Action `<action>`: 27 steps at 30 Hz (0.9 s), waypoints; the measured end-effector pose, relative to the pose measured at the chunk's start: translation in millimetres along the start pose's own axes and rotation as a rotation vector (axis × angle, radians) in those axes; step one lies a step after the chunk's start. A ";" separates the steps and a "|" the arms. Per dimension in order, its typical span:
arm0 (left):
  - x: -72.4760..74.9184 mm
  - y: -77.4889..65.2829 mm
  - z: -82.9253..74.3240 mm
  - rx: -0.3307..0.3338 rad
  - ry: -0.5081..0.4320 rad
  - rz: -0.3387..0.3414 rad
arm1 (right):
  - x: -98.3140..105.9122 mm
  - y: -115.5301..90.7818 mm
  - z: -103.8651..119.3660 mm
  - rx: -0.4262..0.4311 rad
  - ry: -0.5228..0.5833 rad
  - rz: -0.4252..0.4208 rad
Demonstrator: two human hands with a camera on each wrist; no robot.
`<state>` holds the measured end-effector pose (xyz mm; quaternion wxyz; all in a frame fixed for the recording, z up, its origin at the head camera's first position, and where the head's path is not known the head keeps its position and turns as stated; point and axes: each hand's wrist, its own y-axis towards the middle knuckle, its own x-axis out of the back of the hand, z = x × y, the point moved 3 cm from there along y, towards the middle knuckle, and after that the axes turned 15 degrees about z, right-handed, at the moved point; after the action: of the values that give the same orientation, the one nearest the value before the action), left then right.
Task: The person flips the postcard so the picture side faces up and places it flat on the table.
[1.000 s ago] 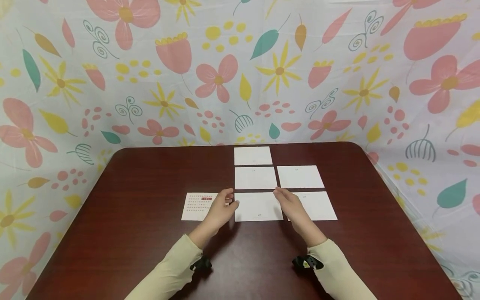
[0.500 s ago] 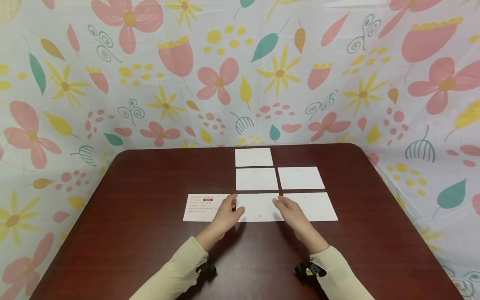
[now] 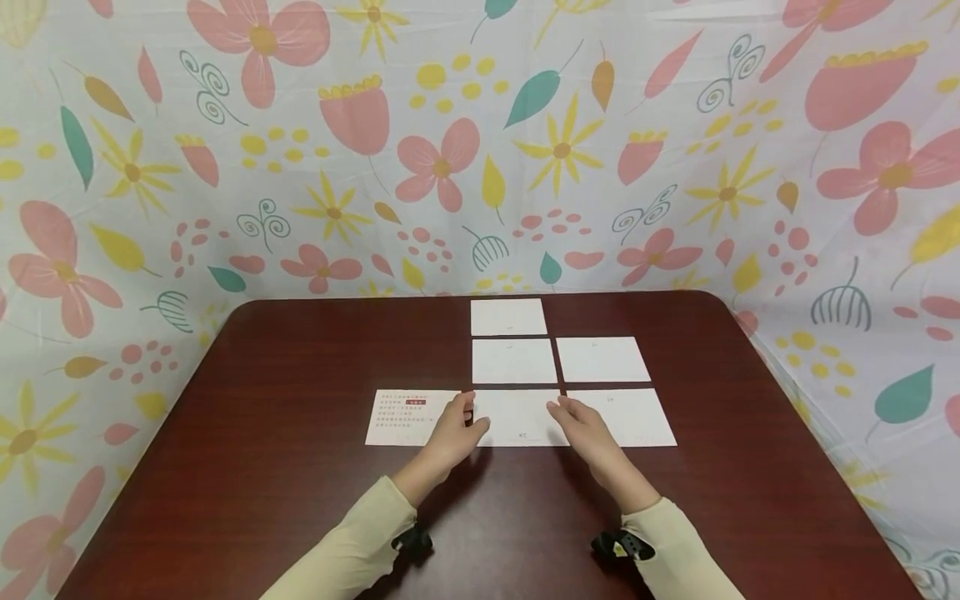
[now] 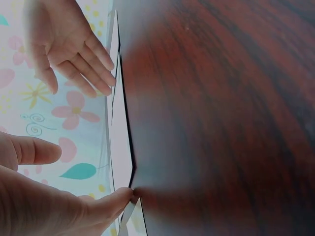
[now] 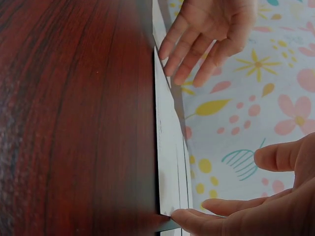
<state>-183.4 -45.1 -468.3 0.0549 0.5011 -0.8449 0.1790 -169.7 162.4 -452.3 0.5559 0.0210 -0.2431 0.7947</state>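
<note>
In the head view, my left hand [image 3: 447, 437] stands on its edge by the left side of a white card [image 3: 517, 412] in the front row. My right hand [image 3: 594, 435] faces it at the card's right side, palm inward. Both wrist views show extended fingers, with the lowest fingertips [image 4: 127, 193] of the left hand and the lowest fingertips [image 5: 181, 216] of the right at the card's ends. A card with red printed text [image 3: 392, 423] lies partly behind the left hand. To the right, another white card [image 3: 637, 419] is partly covered by the right hand.
Behind the front row lie two white cards, a middle one [image 3: 513, 361] and a right one [image 3: 602, 360]. One more card [image 3: 508, 317] is near the back edge of the dark red wooden table [image 3: 315, 350]. A flowered cloth [image 3: 420, 200] hangs behind.
The left hand has shifted right, up against the middle front card. The right hand has come slightly nearer to me. The head view has tilted a little; the cards keep their layout.
</note>
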 end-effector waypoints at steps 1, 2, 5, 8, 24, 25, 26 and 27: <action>-0.1 0.0 -0.1 0.002 0.000 -0.001 | -0.1 0.1 -0.1 -0.001 0.000 0.002; -0.1 0.0 -0.2 0.005 0.000 -0.002 | -0.1 0.3 -0.3 -0.002 -0.001 0.001; -0.5 0.2 -0.8 0.010 -0.001 -0.008 | -0.4 1.3 -0.5 0.001 -0.009 -0.003; -0.9 -0.2 -1.0 0.014 -0.005 -0.015 | -0.7 2.3 -0.7 0.003 -0.010 -0.011; 0.7 0.4 0.7 0.014 0.004 -0.058 | 4.8 9.1 -8.5 0.029 0.157 -0.027; 0.9 0.1 0.6 0.015 0.002 -0.060 | 5.0 8.9 -8.5 0.038 0.167 -0.030; 1.2 -0.2 0.6 0.016 0.002 -0.062 | 5.2 9.0 -8.6 0.047 0.176 -0.033; 1.4 -0.3 0.6 0.017 0.002 -0.064 | 5.6 9.0 -8.6 0.053 0.184 -0.038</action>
<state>-183.8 -46.6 -468.4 0.0573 0.5283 -0.8266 0.1851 -177.8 168.4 -461.4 0.5901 -0.0326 -0.1694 0.7887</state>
